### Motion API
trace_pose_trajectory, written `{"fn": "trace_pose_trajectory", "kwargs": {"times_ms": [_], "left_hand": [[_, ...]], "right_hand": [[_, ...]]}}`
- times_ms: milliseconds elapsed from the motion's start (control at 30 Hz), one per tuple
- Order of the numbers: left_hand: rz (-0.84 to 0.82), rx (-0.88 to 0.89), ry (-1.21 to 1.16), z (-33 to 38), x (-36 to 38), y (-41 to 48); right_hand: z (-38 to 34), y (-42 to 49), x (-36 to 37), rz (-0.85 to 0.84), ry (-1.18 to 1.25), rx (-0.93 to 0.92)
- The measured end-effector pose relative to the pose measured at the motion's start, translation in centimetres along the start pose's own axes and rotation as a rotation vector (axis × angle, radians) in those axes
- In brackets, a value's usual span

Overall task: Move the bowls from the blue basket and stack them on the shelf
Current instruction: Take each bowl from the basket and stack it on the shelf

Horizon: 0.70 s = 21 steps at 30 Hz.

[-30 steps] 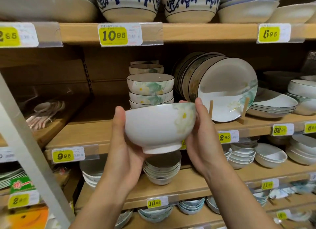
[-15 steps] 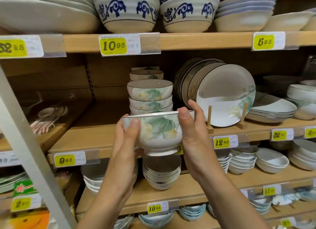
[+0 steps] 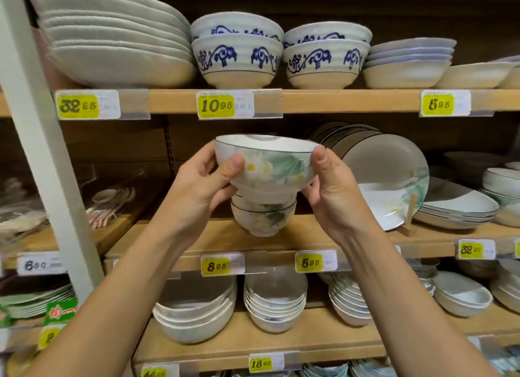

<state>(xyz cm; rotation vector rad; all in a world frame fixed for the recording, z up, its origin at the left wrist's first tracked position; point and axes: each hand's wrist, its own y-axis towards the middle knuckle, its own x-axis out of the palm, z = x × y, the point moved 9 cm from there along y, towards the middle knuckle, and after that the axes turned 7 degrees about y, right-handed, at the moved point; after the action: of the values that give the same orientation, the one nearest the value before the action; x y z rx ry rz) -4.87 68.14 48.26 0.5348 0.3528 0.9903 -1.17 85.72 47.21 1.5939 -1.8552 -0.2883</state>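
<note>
Our left hand [image 3: 202,188] at 9 o'clock and right hand [image 3: 332,191] at 3 o'clock clasp the floral bowl [image 3: 270,165], directly above the bowl stack [image 3: 263,216] on the shelf [image 3: 197,236].

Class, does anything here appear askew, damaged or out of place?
Nothing looks damaged or spilled. Only the white floral ceramic bowl, gripped by the left hand and right hand, tilts slightly above the matching bowl stack.
</note>
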Motion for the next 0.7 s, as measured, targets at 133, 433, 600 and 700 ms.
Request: {"fn": "trace_pose_trajectory", "kwargs": {"times_ms": [133,433,600,700], "left_hand": [[-0.075,0.046,0.015,-0.1,0.0,1.9],[-0.030,0.052,-0.018,-1.6,-0.8,5.0],[0.002,0.070,0.038,-2.8,-1.6,6.8],[0.025,0.065,0.076,-3.8,-2.0,7.9]], "right_hand": [[-0.4,2.1,-0.2,-0.042,0.005,-0.080],[0.4,5.9,-1.5,-0.016,-0.049,-0.132],[1.5,7.5,-2.0,-0.021,-0.125,-0.117],[2.0,8.3,-2.1,-0.052,-0.179,-0.101]]}}
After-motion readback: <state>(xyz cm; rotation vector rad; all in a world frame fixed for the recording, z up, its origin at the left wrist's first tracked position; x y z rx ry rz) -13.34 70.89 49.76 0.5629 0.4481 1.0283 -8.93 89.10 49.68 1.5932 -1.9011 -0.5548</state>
